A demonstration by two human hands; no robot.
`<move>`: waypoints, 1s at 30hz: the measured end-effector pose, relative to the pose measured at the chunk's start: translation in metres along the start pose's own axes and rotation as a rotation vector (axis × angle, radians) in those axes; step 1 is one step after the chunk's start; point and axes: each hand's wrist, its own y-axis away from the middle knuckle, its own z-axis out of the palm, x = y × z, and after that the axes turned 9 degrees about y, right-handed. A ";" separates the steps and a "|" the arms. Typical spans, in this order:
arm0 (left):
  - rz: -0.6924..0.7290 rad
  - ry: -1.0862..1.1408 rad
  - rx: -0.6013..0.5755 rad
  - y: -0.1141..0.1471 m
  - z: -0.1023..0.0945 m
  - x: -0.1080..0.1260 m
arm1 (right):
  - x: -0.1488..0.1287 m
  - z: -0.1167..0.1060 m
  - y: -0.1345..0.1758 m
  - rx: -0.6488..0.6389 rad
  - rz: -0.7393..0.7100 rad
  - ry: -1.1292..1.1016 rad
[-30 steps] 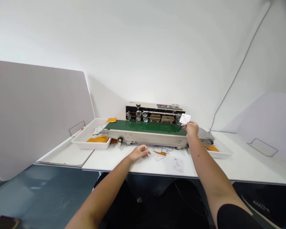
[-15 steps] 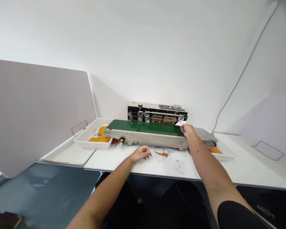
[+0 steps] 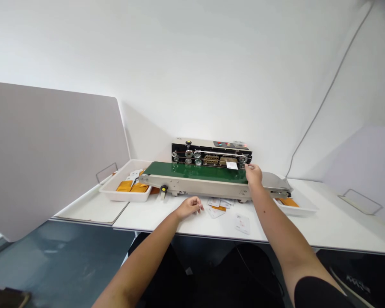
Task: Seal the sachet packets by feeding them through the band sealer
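Head cam, quick notes: main change = the white pkt [image 3: 232,165]. 1 sec ago it was pinched in the R hand [image 3: 253,174], held up at the right end of the roller unit [image 3: 211,155]; now it's out of the fingers & further L along the roller unit, lower part out over the back of the green belt [image 3: 179,169], clear gap btwn it & the hand. My read: hand-feeding of this one is done & the machine has it. Can't see how far its top edge sits in.

R grip: has let go, thumb & index look slightly apart, nothing seen btwn them; tips nr the right-end rollers, contact unclear.

L hand [image 3: 188,207]: same spot as 1 sec ago, fingers loosely curled, part-spread, holding nothing visible. It's low at the worktop [image 3: 333,218], just beside the loose pkts [image 3: 214,202]; lone pkt [image 3: 242,224] lies nearer the front edge, to their R.

Other change: the orange pkt seen over the belt's L end 1 sec ago is gone from there, prob. dropped into the L tray [image 3: 126,198], w/ orange pkts [image 3: 125,185] & white ones inside.
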 end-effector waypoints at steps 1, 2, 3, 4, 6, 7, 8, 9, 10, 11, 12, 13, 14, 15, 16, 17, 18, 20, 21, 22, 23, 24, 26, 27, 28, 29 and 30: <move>0.002 -0.003 0.005 0.000 0.000 0.000 | 0.002 -0.003 0.018 0.095 -0.111 0.060; 0.005 -0.005 0.010 -0.001 0.000 -0.001 | 0.006 -0.006 0.040 0.159 -0.226 0.116; 0.005 -0.007 0.015 -0.001 0.000 -0.001 | 0.011 -0.007 0.065 0.173 -0.333 0.148; 0.005 -0.009 0.019 -0.002 0.001 -0.001 | 0.017 -0.006 0.090 0.128 -0.428 0.164; 0.004 -0.011 0.022 -0.002 0.002 -0.001 | 0.035 -0.002 0.139 -0.061 -0.599 0.181; 0.005 -0.011 0.021 -0.001 0.002 0.000 | 0.045 0.002 0.159 -0.171 -0.673 0.207; 0.008 -0.010 0.020 -0.001 0.002 0.001 | 0.055 0.006 0.175 -0.277 -0.732 0.241; 0.012 -0.008 0.020 0.000 0.003 0.002 | 0.065 0.010 0.187 -0.367 -0.775 0.284; 0.015 -0.006 0.022 0.000 0.003 0.003 | 0.075 0.015 0.195 -0.437 -0.799 0.339; 0.014 -0.005 0.026 0.001 0.004 0.004 | 0.084 0.019 0.199 -0.483 -0.800 0.401; 0.011 -0.006 0.030 0.001 0.004 0.005 | 0.091 0.023 0.200 -0.508 -0.782 0.467; 0.007 -0.008 0.034 0.002 0.004 0.005 | 0.098 0.027 0.199 -0.523 -0.751 0.533; 0.002 -0.011 0.035 0.002 0.005 0.006 | 0.102 0.030 0.197 -0.534 -0.714 0.592; -0.002 -0.013 0.036 0.002 0.005 0.006 | 0.106 0.033 0.195 -0.544 -0.680 0.639; -0.005 -0.014 0.036 0.002 0.005 0.006 | 0.108 0.034 0.193 -0.555 -0.656 0.669; -0.005 -0.014 0.035 0.002 0.005 0.006 | 0.108 0.035 0.192 -0.563 -0.645 0.686; -0.006 -0.016 0.033 0.002 0.005 0.006 | 0.107 0.036 0.192 -0.567 -0.643 0.694; -0.006 -0.025 0.031 0.002 0.004 0.006 | 0.102 0.034 0.194 -0.559 -0.663 0.700; -0.004 -0.032 0.031 0.003 0.004 0.006 | 0.098 0.032 0.196 -0.555 -0.685 0.703; -0.001 -0.043 0.028 0.003 0.004 0.006 | 0.094 0.029 0.198 -0.557 -0.715 0.703; 0.011 -0.059 0.027 0.003 0.005 0.006 | 0.090 0.027 0.200 -0.570 -0.752 0.699; 0.034 -0.086 0.031 0.004 0.005 0.007 | 0.086 0.024 0.202 -0.596 -0.793 0.688; 0.113 -0.186 0.038 0.005 0.007 0.009 | 0.079 0.020 0.205 -0.669 -0.869 0.653; 0.160 -0.255 0.032 0.006 0.008 0.011 | 0.077 0.018 0.206 -0.705 -0.900 0.632; 0.208 -0.326 0.017 0.007 0.010 0.013 | 0.076 0.017 0.207 -0.734 -0.926 0.608; 0.251 -0.393 -0.008 0.008 0.011 0.015 | 0.075 0.015 0.207 -0.749 -0.949 0.579; 0.286 -0.447 -0.041 0.009 0.012 0.016 | 0.074 0.014 0.206 -0.748 -0.964 0.538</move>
